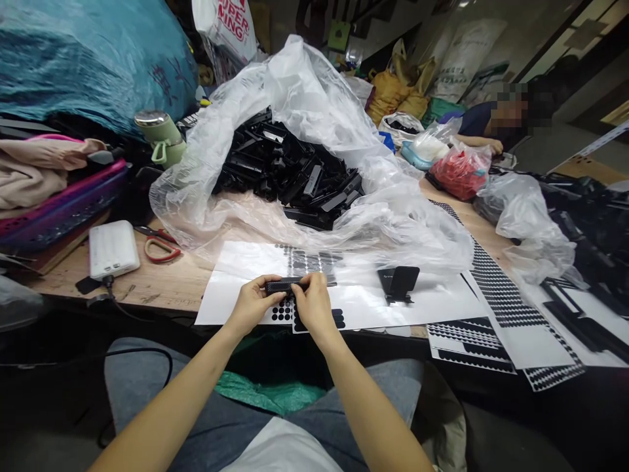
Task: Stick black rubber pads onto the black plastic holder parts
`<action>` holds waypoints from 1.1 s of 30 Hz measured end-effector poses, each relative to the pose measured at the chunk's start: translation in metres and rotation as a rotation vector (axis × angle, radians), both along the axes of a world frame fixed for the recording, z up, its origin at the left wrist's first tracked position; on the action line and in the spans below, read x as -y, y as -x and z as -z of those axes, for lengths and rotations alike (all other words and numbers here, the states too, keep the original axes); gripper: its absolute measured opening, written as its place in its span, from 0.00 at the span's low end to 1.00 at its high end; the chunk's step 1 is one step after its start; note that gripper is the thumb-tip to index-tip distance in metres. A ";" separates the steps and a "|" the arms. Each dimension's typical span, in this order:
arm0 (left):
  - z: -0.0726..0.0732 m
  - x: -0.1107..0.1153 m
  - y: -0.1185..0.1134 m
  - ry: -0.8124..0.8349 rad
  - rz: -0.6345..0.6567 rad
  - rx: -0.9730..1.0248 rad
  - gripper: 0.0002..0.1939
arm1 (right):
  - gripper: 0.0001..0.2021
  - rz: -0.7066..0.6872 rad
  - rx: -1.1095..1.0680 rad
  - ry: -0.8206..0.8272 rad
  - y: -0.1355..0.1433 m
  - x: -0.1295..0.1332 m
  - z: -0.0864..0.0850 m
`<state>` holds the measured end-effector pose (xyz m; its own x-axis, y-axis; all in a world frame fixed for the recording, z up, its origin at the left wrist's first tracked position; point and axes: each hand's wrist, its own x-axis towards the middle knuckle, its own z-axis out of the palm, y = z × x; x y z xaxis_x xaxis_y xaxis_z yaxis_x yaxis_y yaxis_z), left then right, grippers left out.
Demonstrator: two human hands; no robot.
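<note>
Holding a slim black part (279,286) clamped between left grip (250,304) and right grip (313,304), over white sheets (363,307) near the front edge of the worktop (170,283); could drop it lapward through a slack thumb, or skew the sheets by snagging the loose plastic bag (422,229) behind.

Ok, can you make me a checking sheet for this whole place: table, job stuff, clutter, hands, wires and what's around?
Surface: wooden table, white sheet below the hands.
Job things: black piece held; black parts piled in open plastic; black stand on the sheet.
Clutter: white box, scissors, flask.
Grip: left hand and right hand both hold the piece.
Cables: one at the white box, another by the left knee.
Surroundings: blue sack; another person, far right.
</note>
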<state>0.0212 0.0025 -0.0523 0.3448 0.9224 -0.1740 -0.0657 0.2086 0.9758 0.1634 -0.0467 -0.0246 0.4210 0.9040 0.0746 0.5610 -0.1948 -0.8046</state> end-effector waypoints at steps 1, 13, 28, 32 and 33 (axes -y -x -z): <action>0.000 0.000 0.000 -0.002 0.001 -0.011 0.23 | 0.04 0.047 0.043 0.013 -0.007 0.002 0.001; 0.000 -0.001 -0.001 -0.054 0.002 -0.079 0.23 | 0.07 0.169 0.291 0.324 -0.054 0.005 0.007; -0.001 -0.002 -0.002 -0.030 0.003 -0.049 0.21 | 0.07 -0.037 -0.388 0.054 -0.027 0.006 -0.004; 0.001 0.000 -0.003 -0.003 -0.004 -0.015 0.21 | 0.06 -0.104 -0.381 0.013 0.002 -0.004 -0.002; 0.001 0.000 -0.003 0.001 -0.010 0.003 0.21 | 0.06 -0.102 -0.369 0.022 0.007 -0.005 -0.002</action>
